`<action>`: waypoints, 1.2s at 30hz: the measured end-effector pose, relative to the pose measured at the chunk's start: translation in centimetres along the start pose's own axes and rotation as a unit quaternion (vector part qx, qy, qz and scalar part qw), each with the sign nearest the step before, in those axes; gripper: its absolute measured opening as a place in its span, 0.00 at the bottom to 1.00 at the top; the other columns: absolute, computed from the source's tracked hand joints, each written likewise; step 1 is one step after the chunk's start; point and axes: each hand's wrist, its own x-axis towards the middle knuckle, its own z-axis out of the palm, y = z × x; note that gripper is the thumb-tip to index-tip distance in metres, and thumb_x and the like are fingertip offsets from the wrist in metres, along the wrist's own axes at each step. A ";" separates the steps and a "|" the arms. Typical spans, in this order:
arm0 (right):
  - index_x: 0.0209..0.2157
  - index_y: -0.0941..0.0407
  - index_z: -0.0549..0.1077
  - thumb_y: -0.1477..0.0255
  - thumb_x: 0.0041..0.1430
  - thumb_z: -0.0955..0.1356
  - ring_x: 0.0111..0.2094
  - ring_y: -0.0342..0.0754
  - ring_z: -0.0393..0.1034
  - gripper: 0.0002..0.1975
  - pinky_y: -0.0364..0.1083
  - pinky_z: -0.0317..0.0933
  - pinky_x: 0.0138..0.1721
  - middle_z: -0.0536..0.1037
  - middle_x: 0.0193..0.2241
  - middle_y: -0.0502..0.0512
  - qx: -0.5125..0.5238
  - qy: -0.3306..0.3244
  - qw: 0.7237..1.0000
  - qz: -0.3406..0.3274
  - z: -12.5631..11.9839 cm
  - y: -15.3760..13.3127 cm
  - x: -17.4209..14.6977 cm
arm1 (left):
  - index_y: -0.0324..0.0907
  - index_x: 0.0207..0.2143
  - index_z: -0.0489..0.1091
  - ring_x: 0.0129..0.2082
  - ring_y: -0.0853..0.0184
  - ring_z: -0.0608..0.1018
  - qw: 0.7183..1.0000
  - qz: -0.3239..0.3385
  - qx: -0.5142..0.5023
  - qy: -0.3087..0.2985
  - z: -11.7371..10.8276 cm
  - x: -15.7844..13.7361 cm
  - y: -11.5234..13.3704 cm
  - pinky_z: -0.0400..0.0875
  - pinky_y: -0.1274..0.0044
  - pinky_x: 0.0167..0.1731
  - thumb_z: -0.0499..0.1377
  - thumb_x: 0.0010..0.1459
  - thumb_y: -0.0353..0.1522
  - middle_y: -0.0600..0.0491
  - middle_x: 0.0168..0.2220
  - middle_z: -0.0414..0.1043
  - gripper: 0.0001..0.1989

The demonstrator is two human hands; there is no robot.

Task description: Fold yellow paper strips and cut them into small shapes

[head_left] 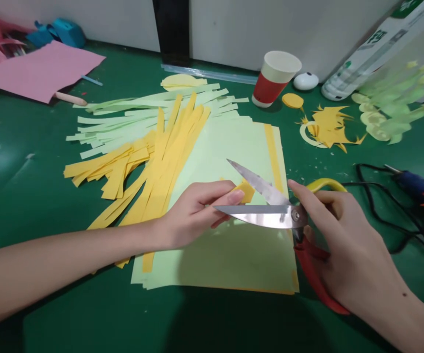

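Observation:
My left hand (200, 211) pinches a small piece of yellow paper (247, 191) between thumb and fingers. Around the handles of a pair of scissors (263, 215), one red and one yellow, my right hand (348, 245) is closed. The scissor blades are spread apart, with the yellow piece close to them; whether they touch it I cannot tell. Beneath both hands lies a stack of light green paper sheets (219, 269). Long yellow paper strips (175, 147) lie across its left side, and shorter yellow strips (116, 166) sit left of them.
Pale green strips (123, 122) fan out behind. A red and white paper cup (274, 78) stands at the back. Yellow paper scraps (330, 125), green paper flowers (384, 113) and a blue glue gun (423, 189) with black cord are at right. Pink paper (42, 71) lies back left.

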 end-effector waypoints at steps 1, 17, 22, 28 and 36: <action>0.60 0.53 0.44 0.83 0.45 0.56 0.32 0.54 0.62 0.38 0.44 0.58 0.18 0.61 0.31 0.58 0.002 0.000 1.000 -0.004 0.0 0.0 0.0 | 0.39 0.18 0.60 0.18 0.76 0.62 1.000 -0.002 -0.005 -0.003 0.0 0.0 0.0 0.58 0.83 0.18 0.47 0.61 0.32 0.58 0.17 0.58 0.18; 0.61 0.55 0.46 0.79 0.46 0.56 0.30 0.56 0.64 0.37 0.48 0.62 0.19 0.64 0.34 0.63 -0.045 0.023 0.999 0.007 0.7 -0.1 -0.4 | 0.39 0.17 0.58 0.18 0.77 0.62 1.000 -0.016 0.014 -0.017 0.2 0.3 0.0 0.57 0.83 0.19 0.48 0.60 0.31 0.59 0.16 0.57 0.18; 0.61 0.55 0.44 0.79 0.46 0.56 0.30 0.56 0.63 0.38 0.48 0.62 0.18 0.64 0.36 0.66 -0.068 0.021 0.997 -0.001 0.7 0.0 -0.3 | 0.39 0.18 0.58 0.17 0.77 0.62 0.999 -0.030 0.003 -0.026 0.2 0.2 -0.1 0.56 0.84 0.17 0.48 0.61 0.32 0.59 0.16 0.57 0.18; 0.61 0.55 0.46 0.79 0.46 0.57 0.27 0.54 0.64 0.37 0.46 0.60 0.18 0.66 0.34 0.64 -0.079 0.024 0.997 0.001 0.4 0.0 -0.4 | 0.39 0.18 0.58 0.18 0.78 0.61 1.000 -0.019 -0.007 -0.022 0.2 0.2 0.0 0.56 0.84 0.18 0.48 0.60 0.30 0.59 0.16 0.57 0.17; 0.58 0.52 0.51 0.78 0.49 0.59 0.21 0.48 0.62 0.33 0.40 0.48 0.15 0.68 0.28 0.57 -0.116 0.057 0.991 0.031 0.5 -0.4 -0.4 | 0.38 0.20 0.62 0.17 0.79 0.63 0.998 -0.045 -0.041 -0.008 0.3 0.2 -0.4 0.58 0.85 0.17 0.48 0.56 0.25 0.59 0.18 0.60 0.12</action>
